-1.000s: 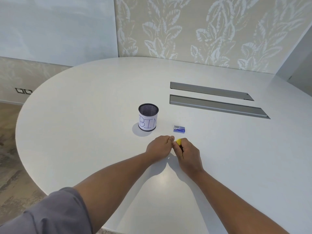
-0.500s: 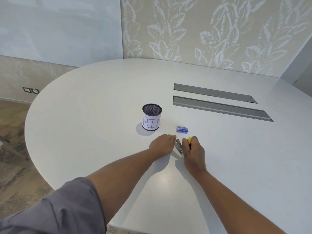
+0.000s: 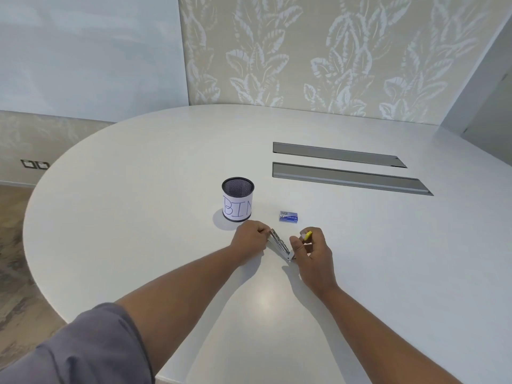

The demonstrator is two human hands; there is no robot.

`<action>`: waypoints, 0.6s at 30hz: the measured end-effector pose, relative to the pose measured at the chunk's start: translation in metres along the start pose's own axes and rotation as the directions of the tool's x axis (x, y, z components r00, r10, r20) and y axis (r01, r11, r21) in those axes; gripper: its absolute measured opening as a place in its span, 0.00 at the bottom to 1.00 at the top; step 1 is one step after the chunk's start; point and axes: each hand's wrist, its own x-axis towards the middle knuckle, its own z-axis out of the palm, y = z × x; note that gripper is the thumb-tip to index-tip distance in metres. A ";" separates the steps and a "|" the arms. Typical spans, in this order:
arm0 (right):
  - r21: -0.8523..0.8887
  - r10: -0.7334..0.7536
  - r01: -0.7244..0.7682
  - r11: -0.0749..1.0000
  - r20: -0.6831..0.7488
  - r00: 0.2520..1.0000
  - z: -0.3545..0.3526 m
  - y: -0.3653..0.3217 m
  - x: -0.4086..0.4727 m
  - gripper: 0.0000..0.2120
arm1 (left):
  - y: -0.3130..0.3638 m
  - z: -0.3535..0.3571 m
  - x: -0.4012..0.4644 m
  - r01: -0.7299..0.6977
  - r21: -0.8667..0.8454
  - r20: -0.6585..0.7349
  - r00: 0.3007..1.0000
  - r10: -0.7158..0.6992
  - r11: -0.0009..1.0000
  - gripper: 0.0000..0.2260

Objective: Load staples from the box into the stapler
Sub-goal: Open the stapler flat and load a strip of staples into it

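The left hand pinches the far end of the stapler's metal magazine rail, fingers curled closed on it. The right hand is closed around the yellow top of the stapler, swung away from the rail, so the stapler stands opened in a V with its hinge low on the tabletop. Whether any staples sit in the rail is too small to tell.

The likely trouble is the spring: if the right hand loosens, the top may snap shut on the left fingertips or on a half-seated strip. Both hands are occupied, so one has to let go to reach for the staples, and the open stapler could tip or close then. A strip could also break apart when pulled out.

The staple box, small and blue, lies at 12 o'clock from the hands, near them, apparently closed; its contents are hidden. At 11 o'clock stands a black mesh cup with a paper label reading BIN; nothing shows inside it from this angle.
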 end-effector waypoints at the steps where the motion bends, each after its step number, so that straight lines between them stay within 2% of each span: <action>1: 0.002 0.009 -0.009 1.000 -0.003 1.000 -0.001 -0.001 -0.002 0.09 | 0.000 -0.001 0.000 -0.002 0.002 0.008 1.000 0.002 1.000 0.10; 5: -0.001 0.088 -0.089 0.996 -0.030 0.996 -0.003 -0.002 -0.008 0.15 | -0.001 -0.003 0.002 -0.100 0.093 0.041 0.995 0.096 0.991 0.10; 9: -0.016 0.149 -0.150 0.989 -0.046 0.988 -0.004 -0.006 -0.013 0.15 | -0.003 -0.006 0.009 -0.147 0.215 0.023 0.989 0.146 0.966 0.09; 14: -0.300 0.205 -0.203 0.932 -0.026 0.978 -0.006 -0.010 -0.021 0.12 | -0.011 -0.005 0.016 -0.130 0.263 -0.048 0.988 0.148 0.956 0.08; 18: -0.398 0.187 -0.154 0.905 0.046 0.981 -0.004 -0.011 -0.026 0.05 | -0.016 -0.001 0.016 -0.107 0.242 -0.077 0.989 0.129 0.964 0.08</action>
